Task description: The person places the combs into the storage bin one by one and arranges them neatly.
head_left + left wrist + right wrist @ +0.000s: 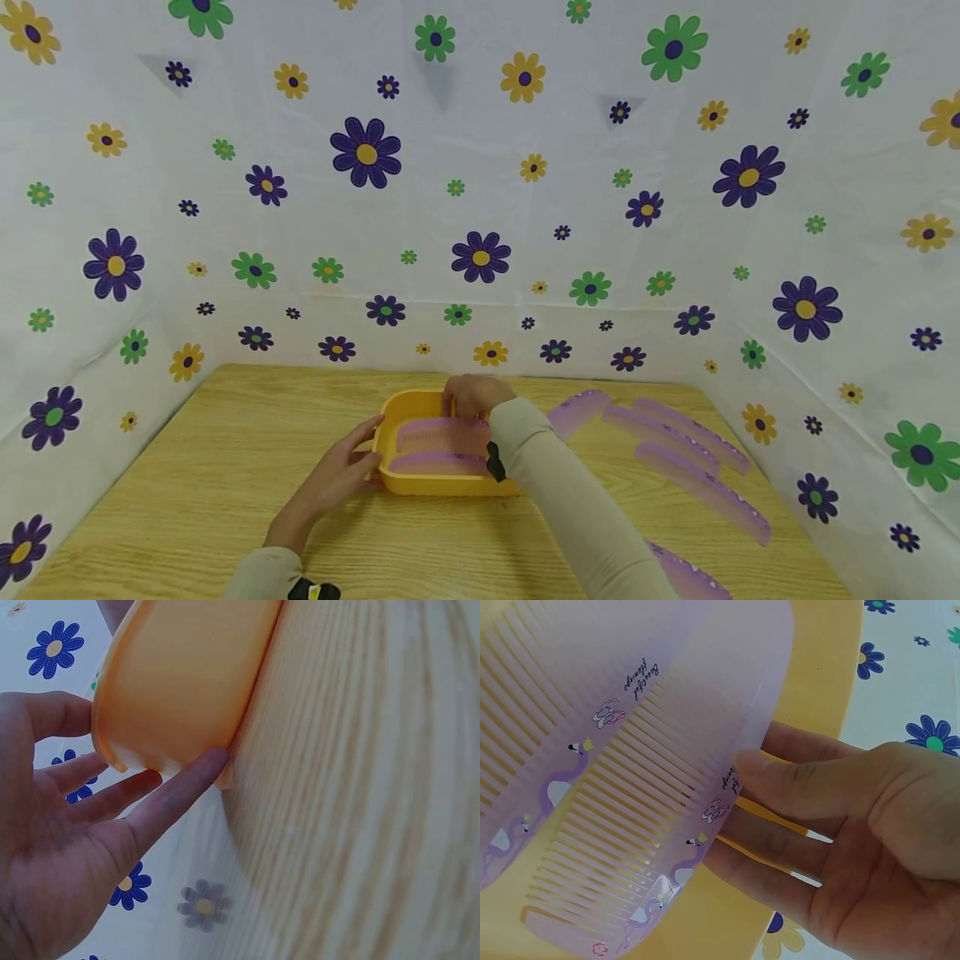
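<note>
A yellow plastic tray [450, 486] stands on the wooden table with two lilac combs in it. Around the spine of the farther comb [712, 799], my right hand [474, 396] pinches with the thumb in front and fingers behind. The nearer comb [438, 463] lies beside it along the tray's near wall. Flamingo prints decorate both combs in the right wrist view. My left hand [341, 473] touches the tray's left end, its fingers fairly straight and spread against the outer wall [180, 682]. The right forearm hides the tray's right end in the head view.
Right of the tray, several more lilac combs lie on the table: one comb [579, 411] close behind the right wrist, others [705, 492] further right, and one comb [686, 575] at the near edge. Flower-printed white cloth [480, 208] encloses the table [247, 442] at back and sides.
</note>
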Motion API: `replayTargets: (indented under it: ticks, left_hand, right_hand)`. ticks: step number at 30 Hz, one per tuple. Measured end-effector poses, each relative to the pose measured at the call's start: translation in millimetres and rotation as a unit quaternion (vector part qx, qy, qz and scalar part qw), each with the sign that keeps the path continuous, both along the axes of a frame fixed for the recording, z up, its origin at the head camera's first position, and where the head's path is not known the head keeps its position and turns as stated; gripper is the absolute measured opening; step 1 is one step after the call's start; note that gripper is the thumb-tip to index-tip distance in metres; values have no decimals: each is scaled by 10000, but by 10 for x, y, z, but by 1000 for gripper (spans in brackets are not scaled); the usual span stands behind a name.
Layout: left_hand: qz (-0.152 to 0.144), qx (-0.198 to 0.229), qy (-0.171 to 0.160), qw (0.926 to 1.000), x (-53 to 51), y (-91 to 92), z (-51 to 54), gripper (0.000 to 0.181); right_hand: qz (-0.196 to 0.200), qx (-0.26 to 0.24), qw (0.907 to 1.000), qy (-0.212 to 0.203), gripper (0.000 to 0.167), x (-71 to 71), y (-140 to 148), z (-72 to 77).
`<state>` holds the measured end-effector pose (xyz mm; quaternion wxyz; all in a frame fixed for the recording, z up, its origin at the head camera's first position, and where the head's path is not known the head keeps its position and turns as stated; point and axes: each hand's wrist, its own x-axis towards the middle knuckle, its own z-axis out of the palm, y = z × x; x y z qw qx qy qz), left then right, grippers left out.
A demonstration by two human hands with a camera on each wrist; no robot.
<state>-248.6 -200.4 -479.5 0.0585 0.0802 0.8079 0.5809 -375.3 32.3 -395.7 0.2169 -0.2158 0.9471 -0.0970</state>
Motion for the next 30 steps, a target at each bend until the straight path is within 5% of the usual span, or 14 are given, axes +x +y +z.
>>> replayTargets:
  ticks: [17, 30]
  left_hand:
    - [-10, 1, 12, 10000, -1, 1, -4, 63]
    - [106, -46, -1, 9999, -4, 11, -5, 63]
  right_hand:
    - [-265, -143, 9993, -209, 32, 39, 30, -28]
    - [-64, -257, 9996, -131, 31, 121, 102, 172]
